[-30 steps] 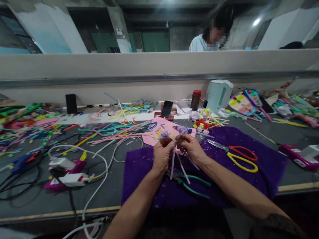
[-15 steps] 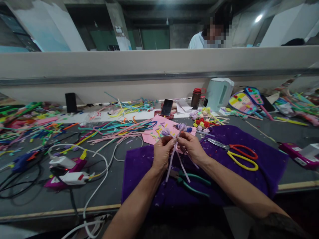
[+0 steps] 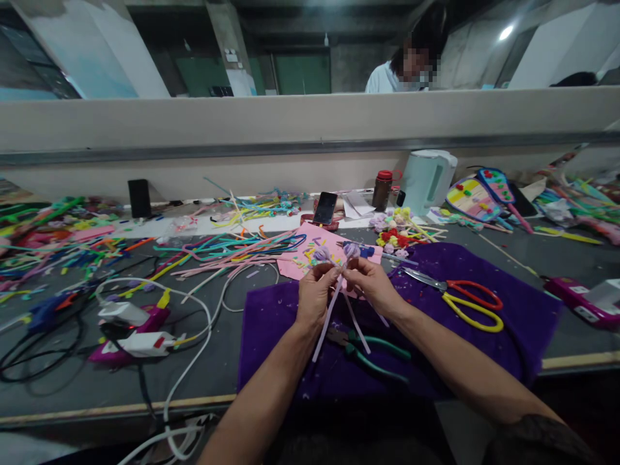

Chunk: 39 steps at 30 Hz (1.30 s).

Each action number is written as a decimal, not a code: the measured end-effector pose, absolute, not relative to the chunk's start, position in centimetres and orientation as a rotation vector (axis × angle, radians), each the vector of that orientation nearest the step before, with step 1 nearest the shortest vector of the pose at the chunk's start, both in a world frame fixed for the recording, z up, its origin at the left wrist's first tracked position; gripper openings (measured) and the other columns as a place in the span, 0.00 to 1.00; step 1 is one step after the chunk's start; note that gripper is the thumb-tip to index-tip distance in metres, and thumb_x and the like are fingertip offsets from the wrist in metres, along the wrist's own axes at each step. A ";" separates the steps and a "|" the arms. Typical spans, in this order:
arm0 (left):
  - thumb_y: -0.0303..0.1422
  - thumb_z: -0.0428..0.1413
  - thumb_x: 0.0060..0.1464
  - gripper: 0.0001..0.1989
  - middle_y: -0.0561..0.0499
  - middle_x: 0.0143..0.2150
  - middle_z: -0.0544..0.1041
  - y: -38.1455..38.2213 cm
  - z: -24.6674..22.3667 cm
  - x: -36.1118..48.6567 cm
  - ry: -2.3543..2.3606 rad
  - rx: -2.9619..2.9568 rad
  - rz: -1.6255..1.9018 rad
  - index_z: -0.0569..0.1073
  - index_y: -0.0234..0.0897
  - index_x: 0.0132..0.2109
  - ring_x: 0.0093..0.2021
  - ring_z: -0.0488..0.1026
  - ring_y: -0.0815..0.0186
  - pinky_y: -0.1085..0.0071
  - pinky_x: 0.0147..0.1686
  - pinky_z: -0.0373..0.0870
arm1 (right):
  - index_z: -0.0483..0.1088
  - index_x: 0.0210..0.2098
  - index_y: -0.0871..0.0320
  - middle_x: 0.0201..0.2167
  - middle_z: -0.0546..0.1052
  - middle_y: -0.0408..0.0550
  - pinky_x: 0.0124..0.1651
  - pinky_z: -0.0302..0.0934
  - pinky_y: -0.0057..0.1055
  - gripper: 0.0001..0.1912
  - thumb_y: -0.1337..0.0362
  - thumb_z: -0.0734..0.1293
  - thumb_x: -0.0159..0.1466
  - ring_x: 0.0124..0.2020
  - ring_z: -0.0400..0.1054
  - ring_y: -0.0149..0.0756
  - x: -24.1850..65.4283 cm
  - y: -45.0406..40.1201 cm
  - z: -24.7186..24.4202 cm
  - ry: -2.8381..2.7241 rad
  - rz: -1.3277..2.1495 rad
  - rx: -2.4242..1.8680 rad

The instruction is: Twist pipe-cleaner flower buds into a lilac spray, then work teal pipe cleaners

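Observation:
Both hands meet over a purple cloth (image 3: 276, 329), pinching lilac pipe-cleaner flowers (image 3: 351, 252) by their stems. My left hand (image 3: 314, 290) is closed on the stems, with one curled lilac head just above its fingertips. Close against it, my right hand (image 3: 371, 281) pinches the stems below the other head. Pale lilac stem ends (image 3: 325, 323) hang down and spread apart under the fingers. Where the stems cross is partly hidden by the fingertips. Green-handled pliers (image 3: 371, 352) lie on the cloth below the hands. Scissors (image 3: 450, 290) with red and yellow handles rest to the right.
A pink sheet (image 3: 290, 266) with small cut pieces lies beyond the hands. Bundled pipe cleaners (image 3: 232, 255), cables and power strips (image 3: 130, 339) occupy the left. Behind stand a phone (image 3: 325, 208), a bottle (image 3: 382, 192) and a kettle (image 3: 429, 184). A person (image 3: 387, 77) is past the partition.
The hanging stem ends have shifted, one swinging down and to the left. Both hands keep their pinch in nearly the same place.

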<state>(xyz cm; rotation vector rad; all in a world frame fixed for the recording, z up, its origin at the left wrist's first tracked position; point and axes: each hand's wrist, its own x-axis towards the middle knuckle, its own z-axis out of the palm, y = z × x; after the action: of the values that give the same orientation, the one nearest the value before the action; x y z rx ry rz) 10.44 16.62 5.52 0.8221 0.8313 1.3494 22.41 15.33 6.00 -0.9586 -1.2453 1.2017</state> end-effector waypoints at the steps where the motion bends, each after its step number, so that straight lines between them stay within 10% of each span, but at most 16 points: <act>1: 0.34 0.63 0.32 0.17 0.58 0.21 0.69 16.6 5.6 10.4 0.833 0.816 1.352 0.69 0.33 0.32 0.16 0.63 0.77 0.80 0.14 0.57 | 0.64 0.27 0.59 0.16 0.66 0.38 0.17 0.44 0.23 0.12 0.56 0.66 0.53 0.15 0.53 0.23 22.4 15.3 6.0 -1.242 1.204 -0.955; 33: 0.35 0.61 0.38 0.09 0.56 0.19 0.68 15.9 7.4 8.9 0.922 1.109 1.272 0.73 0.34 0.27 0.16 0.58 0.77 0.80 0.17 0.53 | 0.63 0.26 0.59 0.15 0.64 0.37 0.19 0.50 0.23 0.10 0.58 0.66 0.53 0.15 0.57 0.24 23.3 16.0 6.0 -1.146 1.186 -0.873; 39: 0.31 0.60 0.39 0.04 0.51 0.27 0.76 13.9 8.4 9.2 1.034 1.581 1.439 0.77 0.40 0.27 0.29 0.70 0.67 0.75 0.31 0.64 | 0.63 0.27 0.59 0.17 0.65 0.39 0.20 0.47 0.24 0.10 0.57 0.63 0.56 0.17 0.54 0.24 23.0 16.0 5.7 -1.152 0.908 -0.945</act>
<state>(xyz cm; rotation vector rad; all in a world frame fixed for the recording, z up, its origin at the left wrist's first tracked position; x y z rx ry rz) 9.24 13.85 8.35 1.5807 1.0336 1.4389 22.96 16.00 5.72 -0.9448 -1.1523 0.9076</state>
